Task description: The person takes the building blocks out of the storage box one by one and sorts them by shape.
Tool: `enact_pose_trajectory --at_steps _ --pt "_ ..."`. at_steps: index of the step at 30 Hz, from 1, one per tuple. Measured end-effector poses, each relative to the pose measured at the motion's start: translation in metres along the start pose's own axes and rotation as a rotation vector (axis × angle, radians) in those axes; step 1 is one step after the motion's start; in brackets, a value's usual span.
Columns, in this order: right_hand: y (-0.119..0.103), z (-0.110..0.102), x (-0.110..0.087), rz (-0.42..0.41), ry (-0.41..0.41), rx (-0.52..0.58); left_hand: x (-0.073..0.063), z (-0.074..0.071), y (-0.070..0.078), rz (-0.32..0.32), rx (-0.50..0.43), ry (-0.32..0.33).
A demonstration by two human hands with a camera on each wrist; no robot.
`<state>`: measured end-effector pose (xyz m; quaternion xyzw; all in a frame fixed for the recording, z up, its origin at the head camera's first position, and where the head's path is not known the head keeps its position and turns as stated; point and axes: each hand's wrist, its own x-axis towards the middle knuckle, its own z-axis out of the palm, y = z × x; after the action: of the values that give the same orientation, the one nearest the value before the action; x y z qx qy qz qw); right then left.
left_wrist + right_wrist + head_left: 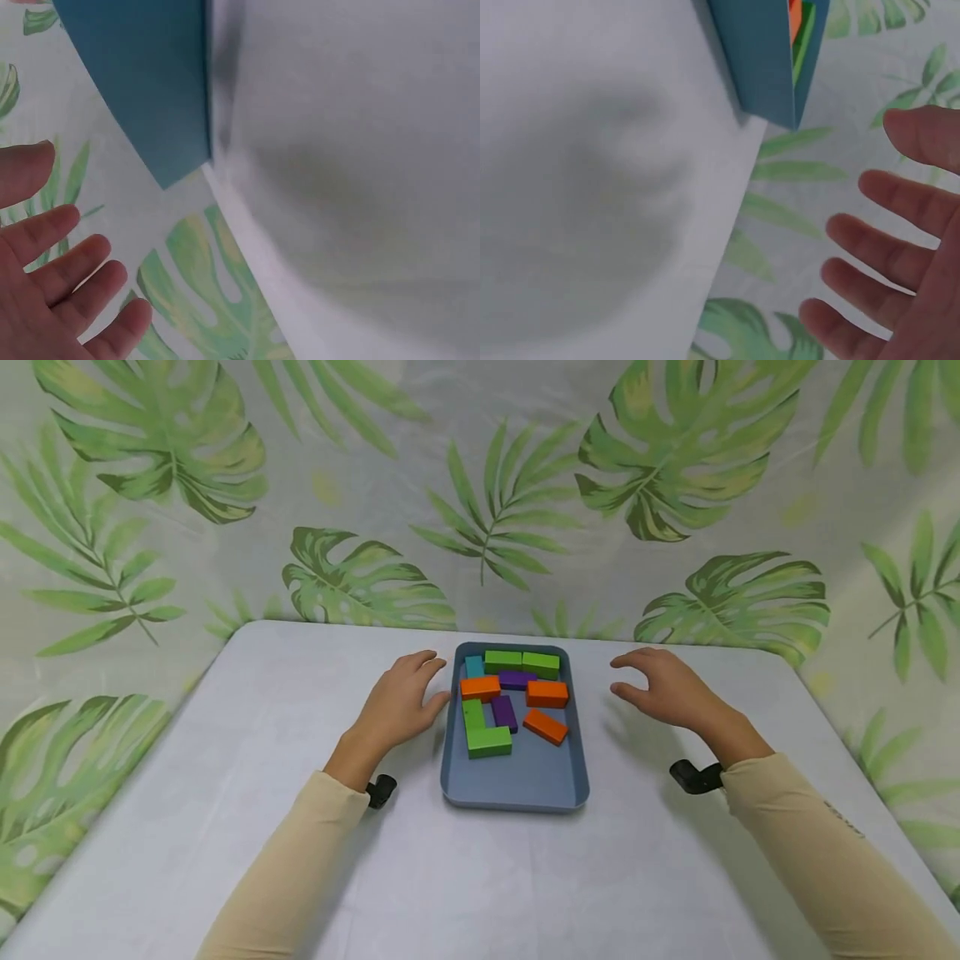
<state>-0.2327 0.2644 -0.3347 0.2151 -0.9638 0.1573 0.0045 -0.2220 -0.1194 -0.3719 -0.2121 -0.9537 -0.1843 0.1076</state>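
Note:
A blue-grey tray (536, 781) stands on the white table, holding several coloured blocks. Two green blocks (503, 661) lie end to end along its far side, beside a teal block (474, 667). Orange blocks (547, 694), purple blocks (504, 714) and more green blocks (489, 742) lie nearer, some touching or overlapping. My left hand (401, 697) hovers just left of the tray, fingertips close to its rim, fingers spread and holding nothing. To the right, my right hand (660, 685) is held above the table, farther from the tray, with fingers loosely extended and nothing in them.
The white table (300, 827) ends at a back edge just behind the tray. A leaf-patterned cloth (517, 477) hangs behind and around it. Each wrist wears a small black camera mount, such as the right one (696, 777).

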Motion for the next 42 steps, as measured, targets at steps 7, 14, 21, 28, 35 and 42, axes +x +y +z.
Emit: enact_pose_trajectory --at_steps 7,14,21,28,35,42 --pt "0.022 0.003 0.000 0.071 -0.090 0.096 -0.001 0.005 -0.009 -0.081 -0.200 -0.100" --pt "0.033 0.007 0.002 0.092 -0.096 0.130 0.008 0.019 -0.011 -0.363 -0.583 -0.142" --pt "0.036 0.012 0.004 0.082 -0.121 0.135 0.019 0.032 -0.006 -0.457 -0.847 -0.193" --pt "0.030 0.013 0.007 0.064 -0.116 0.153 0.022 0.040 -0.006 -0.449 -0.844 -0.235" --pt "0.026 0.013 0.009 0.061 -0.135 0.160 0.022 0.041 -0.002 -0.429 -0.797 -0.226" --pt "0.019 0.008 0.012 0.059 -0.149 0.178 0.021 0.042 -0.002 -0.451 -0.816 -0.226"
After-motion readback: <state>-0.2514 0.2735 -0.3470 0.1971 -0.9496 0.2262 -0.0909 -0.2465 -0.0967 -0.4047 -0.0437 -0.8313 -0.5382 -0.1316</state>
